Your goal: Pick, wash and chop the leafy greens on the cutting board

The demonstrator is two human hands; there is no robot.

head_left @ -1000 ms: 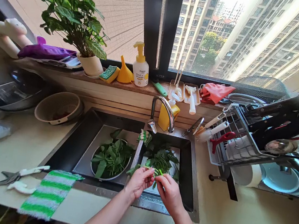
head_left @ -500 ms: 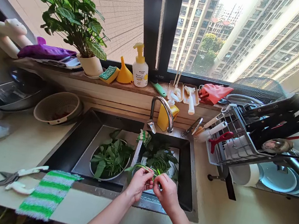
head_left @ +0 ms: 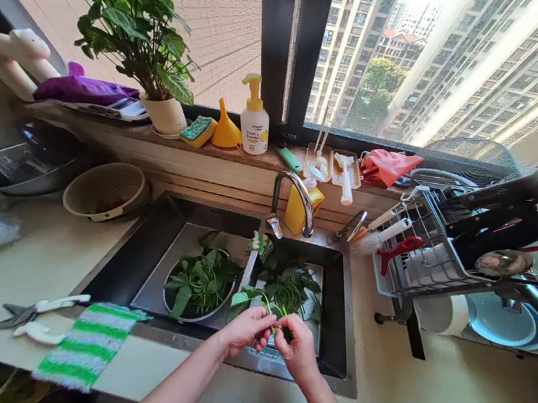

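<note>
My left hand (head_left: 248, 330) pinches a green leafy stem (head_left: 262, 296) above the front of the right sink basin. Close beside it, my right hand (head_left: 297, 344) is closed on the same greens, the fingertips of both hands nearly touching. One leaf of the stem points left, over the divider. Below and behind the hands, a heap of leafy greens (head_left: 289, 289) lies in the right basin (head_left: 337, 333). More greens (head_left: 204, 279) fill a round bowl (head_left: 190, 320) in the left basin (head_left: 151, 278).
A faucet (head_left: 297, 182) arches behind the divider, where a green-white cloth (head_left: 261, 244) lies. Left on the counter are scissors (head_left: 30, 314), a striped cloth (head_left: 89, 343) and a colander (head_left: 105, 194). A dish rack (head_left: 434, 266) stands at the right.
My left hand has shifted slightly left and down. The leaf on the held stem now shows larger and brighter over the divider. The whole view has shifted slightly.
</note>
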